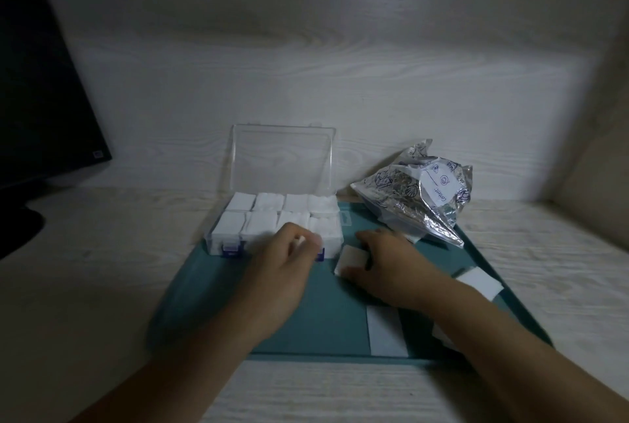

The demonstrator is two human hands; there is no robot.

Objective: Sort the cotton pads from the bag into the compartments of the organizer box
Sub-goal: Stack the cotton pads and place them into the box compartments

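1. Leftmost, the organizer box (272,218) stands on the teal mat (320,313), lid up; all eight compartments already show white stacks.
2. The left hand (286,273) hovers at the box's near right edge, its fingers curled on something small and white, likely a pad.
3. The right hand (384,266) presses a cotton pad (352,257) flat under relaxed fingers.
4. Three loose pads (386,330) lie nearer and right; the bag (418,191) sits far right.
5. Sorting seems nearly done; next, lift each remaining pad and seat it squarely.
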